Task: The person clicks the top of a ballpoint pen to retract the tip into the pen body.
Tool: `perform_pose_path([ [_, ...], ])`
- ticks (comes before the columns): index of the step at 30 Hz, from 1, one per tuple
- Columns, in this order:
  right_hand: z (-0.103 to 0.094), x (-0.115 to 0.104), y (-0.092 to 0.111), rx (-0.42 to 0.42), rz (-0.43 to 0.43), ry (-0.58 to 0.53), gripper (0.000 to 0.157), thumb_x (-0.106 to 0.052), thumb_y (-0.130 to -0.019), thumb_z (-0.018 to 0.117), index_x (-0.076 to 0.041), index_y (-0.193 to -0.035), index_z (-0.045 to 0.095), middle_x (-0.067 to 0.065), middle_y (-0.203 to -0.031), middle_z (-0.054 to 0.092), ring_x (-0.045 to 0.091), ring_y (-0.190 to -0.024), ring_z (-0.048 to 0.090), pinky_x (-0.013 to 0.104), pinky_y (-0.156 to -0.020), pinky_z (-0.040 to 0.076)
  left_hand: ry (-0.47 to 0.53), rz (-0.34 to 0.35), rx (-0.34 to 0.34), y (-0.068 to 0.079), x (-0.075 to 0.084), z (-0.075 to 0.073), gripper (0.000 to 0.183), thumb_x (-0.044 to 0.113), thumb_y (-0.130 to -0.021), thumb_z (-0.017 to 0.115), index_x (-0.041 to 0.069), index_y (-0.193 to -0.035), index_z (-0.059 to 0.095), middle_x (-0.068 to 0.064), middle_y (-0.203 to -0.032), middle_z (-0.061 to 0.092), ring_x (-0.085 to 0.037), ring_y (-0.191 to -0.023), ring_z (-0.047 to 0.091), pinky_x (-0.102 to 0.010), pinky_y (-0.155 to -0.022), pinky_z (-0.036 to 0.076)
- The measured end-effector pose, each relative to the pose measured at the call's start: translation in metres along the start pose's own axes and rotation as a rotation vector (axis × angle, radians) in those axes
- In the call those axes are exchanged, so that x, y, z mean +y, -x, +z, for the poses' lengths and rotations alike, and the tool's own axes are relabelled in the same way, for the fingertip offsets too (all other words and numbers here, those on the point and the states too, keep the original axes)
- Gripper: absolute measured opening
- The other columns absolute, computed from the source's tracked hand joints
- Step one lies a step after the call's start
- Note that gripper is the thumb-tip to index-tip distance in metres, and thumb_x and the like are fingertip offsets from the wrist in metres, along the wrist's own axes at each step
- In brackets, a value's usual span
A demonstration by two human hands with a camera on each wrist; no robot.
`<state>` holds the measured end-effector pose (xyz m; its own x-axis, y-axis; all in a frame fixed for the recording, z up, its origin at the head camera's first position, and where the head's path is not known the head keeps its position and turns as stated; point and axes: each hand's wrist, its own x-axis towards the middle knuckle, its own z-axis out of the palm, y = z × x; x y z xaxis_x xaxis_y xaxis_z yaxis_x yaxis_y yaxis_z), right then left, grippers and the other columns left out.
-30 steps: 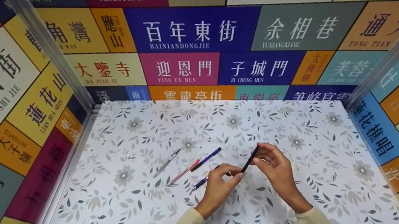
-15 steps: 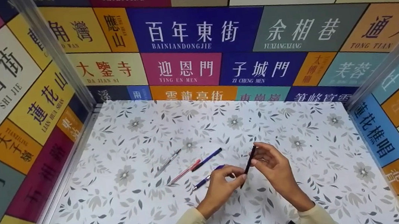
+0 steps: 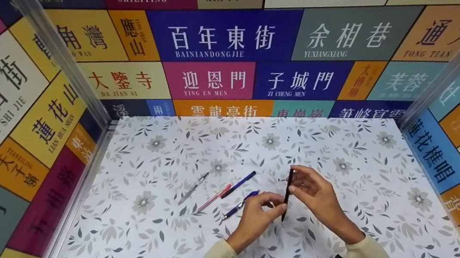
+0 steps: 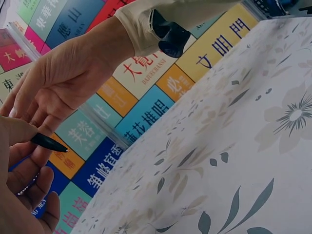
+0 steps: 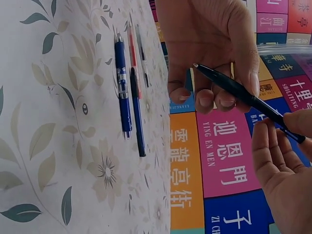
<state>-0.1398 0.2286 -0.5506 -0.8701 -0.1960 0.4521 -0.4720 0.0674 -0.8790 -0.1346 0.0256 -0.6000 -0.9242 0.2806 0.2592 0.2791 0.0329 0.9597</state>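
A black pen (image 3: pixel 288 193) is held between both hands above the table, nearly upright in the head view. My right hand (image 3: pixel 317 188) pinches its upper end between thumb and fingertips. Lower down, my left hand (image 3: pixel 259 214) has its thumb and fingers on the barrel, close to the writing end. In the right wrist view the pen's bare metal point (image 5: pixel 196 66) sticks out past the left fingers. The left wrist view shows the dark tapered tip (image 4: pixel 51 143) beyond the left thumb, while the rest of the barrel is hidden.
Left of the hands lie a blue pen (image 3: pixel 235 209), a blue pen with black ends (image 3: pixel 238 184), a pink pen (image 3: pixel 214 198) and a grey clear pen (image 3: pixel 193 188). They rest on a floral-patterned table (image 3: pixel 174 248). Sign-printed panels (image 3: pixel 223 30) enclose its back and sides.
The black pen has turned from a slant to nearly upright, and its lower end now shows below the left thumb. Both hands have shifted only slightly; the pens on the table stay put.
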Motion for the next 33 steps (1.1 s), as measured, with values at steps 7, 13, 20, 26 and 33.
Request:
perform_pose_path([
  [7,-0.003,-0.002,0.0,-0.063,0.031,0.029,0.057,0.017,-0.098,0.071,0.006,-0.151,0.057,0.029,-0.116,0.066,0.019,-0.104,0.074,0.026,-0.09,0.062,-0.016,0.022,-0.037,0.0,0.005,-0.001,0.008,0.009,-0.095,0.085,0.01,-0.103,0.084,-0.004,-0.093,0.08,-0.005,-0.088,0.07,-0.043,-0.088,0.062],
  [13,-0.005,-0.002,-0.001,-0.079,0.038,0.018,0.055,0.016,-0.098,0.072,0.005,-0.15,0.059,0.028,-0.115,0.067,0.02,-0.102,0.074,0.027,-0.088,0.062,-0.01,0.011,-0.049,0.001,0.009,-0.001,0.007,0.009,-0.094,0.086,0.01,-0.101,0.083,-0.003,-0.091,0.079,-0.004,-0.086,0.069,-0.041,-0.089,0.062],
  [20,-0.007,-0.003,-0.001,-0.088,0.072,0.002,0.054,0.014,-0.098,0.072,0.005,-0.15,0.059,0.026,-0.114,0.069,0.02,-0.102,0.074,0.03,-0.089,0.064,-0.003,-0.009,-0.061,0.001,0.012,-0.001,0.008,0.009,-0.094,0.085,0.009,-0.102,0.083,-0.003,-0.092,0.08,-0.004,-0.087,0.069,-0.041,-0.09,0.061],
  [26,-0.008,-0.002,-0.001,-0.071,0.095,-0.054,0.052,0.015,-0.097,0.073,0.007,-0.147,0.059,0.029,-0.111,0.069,0.021,-0.101,0.075,0.032,-0.087,0.065,0.026,-0.046,-0.07,0.001,0.015,-0.002,0.008,0.007,-0.094,0.085,0.006,-0.102,0.083,-0.003,-0.093,0.081,-0.004,-0.087,0.07,-0.045,-0.091,0.062],
  [33,-0.008,-0.003,-0.001,-0.067,0.105,-0.085,0.051,0.015,-0.097,0.072,0.008,-0.146,0.059,0.032,-0.111,0.068,0.024,-0.099,0.076,0.035,-0.082,0.066,0.058,-0.056,-0.066,0.002,0.016,-0.002,0.007,0.007,-0.094,0.084,0.005,-0.1,0.083,-0.002,-0.092,0.08,-0.004,-0.087,0.07,-0.035,-0.089,0.061],
])
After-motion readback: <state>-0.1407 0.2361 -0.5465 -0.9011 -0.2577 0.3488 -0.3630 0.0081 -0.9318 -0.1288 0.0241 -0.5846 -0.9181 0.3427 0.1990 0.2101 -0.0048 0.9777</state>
